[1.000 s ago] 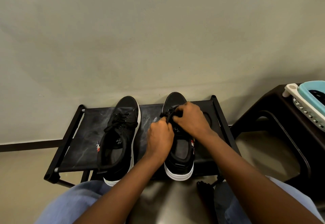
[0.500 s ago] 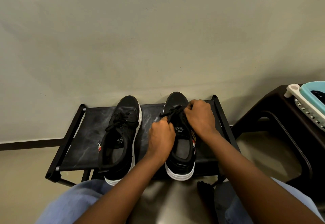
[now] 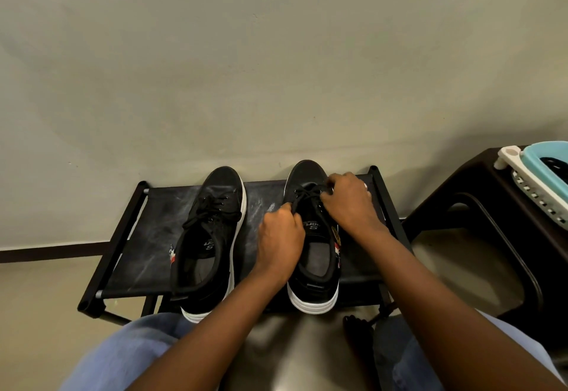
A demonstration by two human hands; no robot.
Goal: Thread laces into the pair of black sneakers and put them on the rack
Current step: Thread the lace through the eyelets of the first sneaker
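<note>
Last lace being pulled snug, both sneakers already on the rack.

My left hand (image 3: 281,231) pinches one end of the lace (image 3: 307,195) and my right hand (image 3: 349,198) curls round the other, over the eyelets of the right sneaker (image 3: 310,297). I judge only tightening or tying is left here. At nine o'clock of my hands the left sneaker (image 3: 212,237) looks fully laced. Both stand on the rack (image 3: 153,231); at three o'clock stands a dark stool (image 3: 479,194).

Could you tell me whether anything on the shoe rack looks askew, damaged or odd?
Nothing is damaged. The rack's fabric shelf carries whitish scuff smears, and the left sneaker sits angled with its heel past the front edge, while the right sneaker sits straighter.
</note>
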